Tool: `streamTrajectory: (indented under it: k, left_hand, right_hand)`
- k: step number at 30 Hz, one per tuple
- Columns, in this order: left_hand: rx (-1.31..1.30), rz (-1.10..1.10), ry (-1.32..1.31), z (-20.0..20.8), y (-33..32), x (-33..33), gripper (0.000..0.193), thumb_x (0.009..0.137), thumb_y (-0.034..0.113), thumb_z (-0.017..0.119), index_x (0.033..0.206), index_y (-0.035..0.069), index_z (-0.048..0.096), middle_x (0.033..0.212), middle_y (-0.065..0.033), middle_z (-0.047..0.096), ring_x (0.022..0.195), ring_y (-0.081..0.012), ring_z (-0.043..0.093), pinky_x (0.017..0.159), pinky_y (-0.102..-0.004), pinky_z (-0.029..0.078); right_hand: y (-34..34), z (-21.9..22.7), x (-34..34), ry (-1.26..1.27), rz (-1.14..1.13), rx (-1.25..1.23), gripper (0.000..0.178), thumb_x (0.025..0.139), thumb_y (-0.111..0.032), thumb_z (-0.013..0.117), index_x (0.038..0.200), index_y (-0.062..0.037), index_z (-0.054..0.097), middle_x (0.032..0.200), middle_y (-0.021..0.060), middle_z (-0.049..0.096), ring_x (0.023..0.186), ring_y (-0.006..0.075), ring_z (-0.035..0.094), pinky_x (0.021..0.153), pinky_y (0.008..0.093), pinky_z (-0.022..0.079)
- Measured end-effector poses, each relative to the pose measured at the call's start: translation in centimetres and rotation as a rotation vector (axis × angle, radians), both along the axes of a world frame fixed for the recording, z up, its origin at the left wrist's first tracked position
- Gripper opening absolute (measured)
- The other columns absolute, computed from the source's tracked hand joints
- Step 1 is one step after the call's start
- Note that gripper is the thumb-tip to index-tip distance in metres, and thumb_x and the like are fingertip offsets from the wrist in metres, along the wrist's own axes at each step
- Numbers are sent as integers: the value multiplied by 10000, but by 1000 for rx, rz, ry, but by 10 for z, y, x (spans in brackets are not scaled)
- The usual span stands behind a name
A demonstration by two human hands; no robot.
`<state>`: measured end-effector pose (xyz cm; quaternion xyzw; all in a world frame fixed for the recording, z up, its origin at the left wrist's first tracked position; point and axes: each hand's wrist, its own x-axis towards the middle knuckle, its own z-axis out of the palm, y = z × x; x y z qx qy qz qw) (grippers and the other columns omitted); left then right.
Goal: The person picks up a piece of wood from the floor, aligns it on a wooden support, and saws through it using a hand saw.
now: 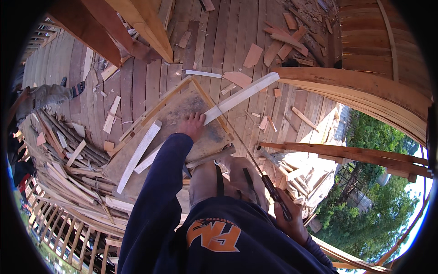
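Observation:
My left hand (pixel 193 126) presses a pale wooden batten (pixel 242 97) down on a worn wooden work table (pixel 182 102), its fingers closed over the wood. The batten lies slantwise, and its far right end juts past the table's edge. In my right hand (pixel 291 218), low on the right, is the dark handle of a handsaw (pixel 248 153). The saw is seen nearly edge-on, its thin blade running up and left to cross the batten just right of my left hand. A second, shorter pale batten (pixel 139 157) rests on the table left of my left arm.
Wood offcuts (pixel 285 43) lie scattered over the plank floor (pixel 219 41). Upright timber posts (pixel 141 27) stand beyond the table. A heap of sticks and boards (pixel 77 169) fills the left. Long beams (pixel 346 84) cross at right. A person's leg (pixel 50 96) shows at far left.

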<state>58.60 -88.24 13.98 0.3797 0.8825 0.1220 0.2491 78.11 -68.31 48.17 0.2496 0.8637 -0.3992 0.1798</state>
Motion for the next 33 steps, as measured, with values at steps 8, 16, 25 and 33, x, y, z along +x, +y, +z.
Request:
streamTrajectory:
  k: [8,16,25,33]
  left_hand:
    - [24,7,39,-10,-5,-1,369,818,231,632,1099,46,481,1103,-135,551,1094,-314,536,880,-435,457]
    - [32,33,6,-6,5,7,350,814,215,637,1079,45,484,1137,-134,549,1098,-314,540,880,-447,473]
    - [-7,32,34,-3,-2,9,401,806,237,655,1111,37,488,1150,-140,546,1112,-323,523,931,-456,444]
    - [52,446,492,39,-52,9,454,826,224,654,1192,7,494,1210,-164,561,1111,-337,522,958,-472,377]
  right_hand:
    - [-3,-100,-80,0,-32,-114,384,897,-127,589,1259,-3,550,738,167,638,568,165,571,566,288,471]
    - [12,1,54,-56,-244,-71,422,919,-155,553,1270,80,535,1045,189,678,872,176,638,789,301,498]
    - [42,-54,66,109,-333,-87,437,946,-174,537,1314,59,512,834,62,643,596,69,514,560,228,436]
    - [86,-77,53,233,-62,-155,469,873,-129,606,1291,68,524,996,201,690,630,121,620,622,277,504]
